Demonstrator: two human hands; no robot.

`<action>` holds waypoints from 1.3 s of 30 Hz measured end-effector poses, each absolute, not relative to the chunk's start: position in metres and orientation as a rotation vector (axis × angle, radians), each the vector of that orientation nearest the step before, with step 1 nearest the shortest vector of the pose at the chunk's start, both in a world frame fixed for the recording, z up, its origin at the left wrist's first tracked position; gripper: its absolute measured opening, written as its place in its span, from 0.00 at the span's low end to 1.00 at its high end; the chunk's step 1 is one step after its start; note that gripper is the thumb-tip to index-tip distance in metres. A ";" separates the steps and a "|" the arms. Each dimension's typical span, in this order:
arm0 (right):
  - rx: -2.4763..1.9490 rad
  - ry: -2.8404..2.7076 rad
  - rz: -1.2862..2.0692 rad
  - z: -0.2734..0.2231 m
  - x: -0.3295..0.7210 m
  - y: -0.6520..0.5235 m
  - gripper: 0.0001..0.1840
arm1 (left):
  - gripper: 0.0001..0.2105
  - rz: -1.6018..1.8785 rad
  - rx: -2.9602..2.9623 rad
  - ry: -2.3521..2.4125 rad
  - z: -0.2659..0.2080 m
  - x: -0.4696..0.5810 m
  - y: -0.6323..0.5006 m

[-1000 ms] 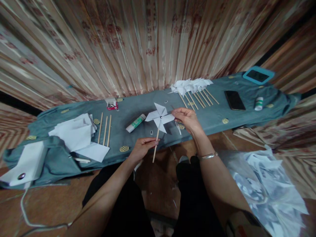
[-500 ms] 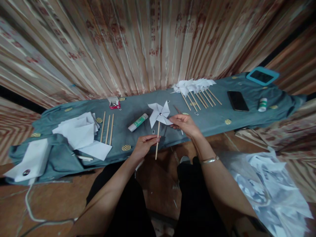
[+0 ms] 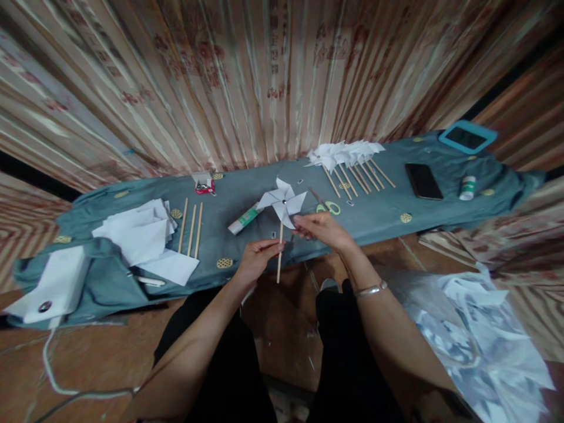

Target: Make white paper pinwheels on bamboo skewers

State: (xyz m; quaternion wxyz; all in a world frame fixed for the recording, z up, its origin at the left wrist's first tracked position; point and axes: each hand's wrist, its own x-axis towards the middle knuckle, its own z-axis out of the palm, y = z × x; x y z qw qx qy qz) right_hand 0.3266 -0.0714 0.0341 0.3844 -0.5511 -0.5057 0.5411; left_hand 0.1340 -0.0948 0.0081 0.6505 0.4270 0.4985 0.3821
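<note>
A white paper pinwheel on a wooden stick is held upright in front of me. My left hand pinches the stick below the paper blades. The fingers of my right hand are closed at the tip of the lowest blade. Just behind the blades, a glue stick lies on the cloth, partly covered by them. Yellow-green-handled scissors rest beyond my right hand.
Finished pinwheels lie in a row at the back. Loose sticks and white paper sheets are on the left, near a red pin box. A phone, another glue stick and a blue-framed device lie right.
The pinwheel's blades have turned on the stick. My right hand has shifted slightly left and down, uncovering the scissor handles. My left hand keeps its grip on the stick.
</note>
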 end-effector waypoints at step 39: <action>-1.337 -0.986 1.318 0.041 0.327 -0.060 0.16 | 0.18 0.916 0.966 1.162 0.012 0.126 -0.091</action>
